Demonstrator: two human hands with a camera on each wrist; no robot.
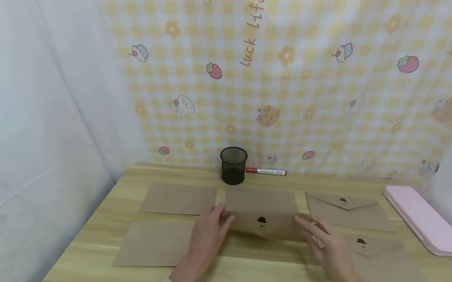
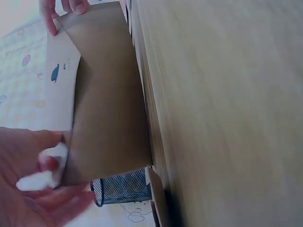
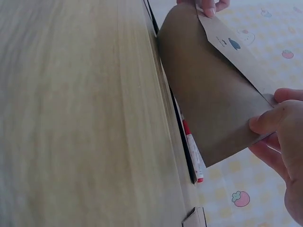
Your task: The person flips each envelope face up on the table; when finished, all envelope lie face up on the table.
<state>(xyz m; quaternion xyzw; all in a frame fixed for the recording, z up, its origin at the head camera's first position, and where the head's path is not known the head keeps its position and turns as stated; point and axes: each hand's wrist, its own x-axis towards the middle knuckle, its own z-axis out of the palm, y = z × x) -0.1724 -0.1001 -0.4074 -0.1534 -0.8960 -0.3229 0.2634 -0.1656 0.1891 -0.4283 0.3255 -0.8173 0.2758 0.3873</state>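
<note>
Between both hands a brown kraft envelope point(image 1: 274, 227) is held up, tilted, over the table. Its pointed flap point(image 2: 60, 90) bears a small black hat print and stands slightly off the body in the wrist views. My left hand point(image 1: 206, 232) pinches one end by the flap corner, thumb on one face and fingers on the other. At the opposite end my right hand point(image 3: 286, 127) grips the corner between thumb and fingers. Behind the held envelope another brown envelope point(image 1: 260, 197) lies flat, partly covered in the head view.
Flat brown envelopes lie at left, back point(image 1: 178, 198) and front point(image 1: 152, 242); two with hat-print flaps lie at right, back point(image 1: 361, 216) and front point(image 1: 390, 261). A pink case point(image 1: 426, 219) sits at the right edge. A black mesh pen holder point(image 1: 234, 169) and a red-capped marker point(image 1: 267, 172) are at the back.
</note>
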